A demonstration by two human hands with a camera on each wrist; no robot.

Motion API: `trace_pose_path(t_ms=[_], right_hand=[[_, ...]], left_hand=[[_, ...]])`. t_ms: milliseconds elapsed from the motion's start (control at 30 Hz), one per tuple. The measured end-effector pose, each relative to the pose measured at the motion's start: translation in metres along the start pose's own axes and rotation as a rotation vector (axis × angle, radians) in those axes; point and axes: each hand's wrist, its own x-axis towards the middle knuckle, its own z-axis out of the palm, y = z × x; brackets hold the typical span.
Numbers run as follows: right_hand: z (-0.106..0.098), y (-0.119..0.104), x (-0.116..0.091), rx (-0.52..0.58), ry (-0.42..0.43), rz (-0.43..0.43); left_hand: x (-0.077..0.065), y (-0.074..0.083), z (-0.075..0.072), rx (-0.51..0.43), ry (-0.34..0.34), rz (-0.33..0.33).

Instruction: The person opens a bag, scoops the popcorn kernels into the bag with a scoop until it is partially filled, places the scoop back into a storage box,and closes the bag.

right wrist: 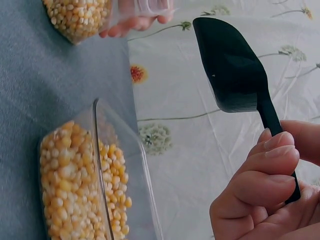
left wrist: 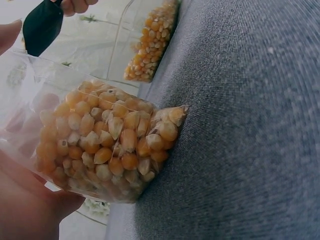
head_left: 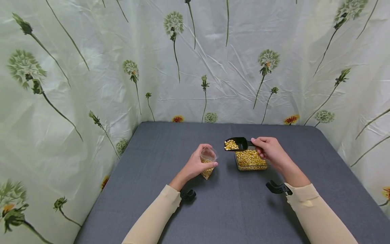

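Note:
My left hand (head_left: 196, 164) holds a clear plastic bag (left wrist: 110, 135) round its upper part, with the mouth open at the top. Corn kernels fill the lower part of the bag, and its bottom corner meets the cloth. In my right hand (head_left: 271, 150) is a black scoop (right wrist: 232, 70), gripped by its handle with curled fingers. A heap of yellow kernels (head_left: 231, 145) lies in the scoop's front end in the head view. The scoop is held level over the back left of a clear container (head_left: 251, 167) of corn kernels, its tip pointing toward the bag.
Grey cloth (head_left: 231, 210) covers the table. A pale curtain (head_left: 213, 61) printed with dandelions hangs behind and along the sides. Black straps with camera mounts (head_left: 275, 187) sit at both wrists.

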Motion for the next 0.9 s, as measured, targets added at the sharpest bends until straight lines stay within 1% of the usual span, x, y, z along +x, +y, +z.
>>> trace_pose_path(t_ms=[67,267,333,533,733,900], right_hand=[[0.003,-0.001,0.001,0.012,-0.005,-0.005],[0.010,-0.002,0.004,0.010,-0.013,-0.018],[0.013,-0.003,0.005,0.003,-0.012,-0.022],[0.018,-0.004,0.007,-0.012,-0.022,-0.028],[0.025,-0.006,0.009,-0.010,-0.033,-0.028],[0.033,-0.007,0.010,-0.024,-0.037,-0.042]], left_hand=[[-0.001,0.005,0.000,-0.001,-0.001,-0.009],[-0.006,0.031,-0.004,0.007,-0.039,-0.012],[-0.005,0.026,-0.004,0.018,-0.045,-0.017],[0.000,0.002,0.000,0.015,-0.026,-0.030],[0.000,-0.003,0.000,-0.004,-0.011,-0.016],[0.001,-0.003,0.000,0.006,-0.004,-0.025]])
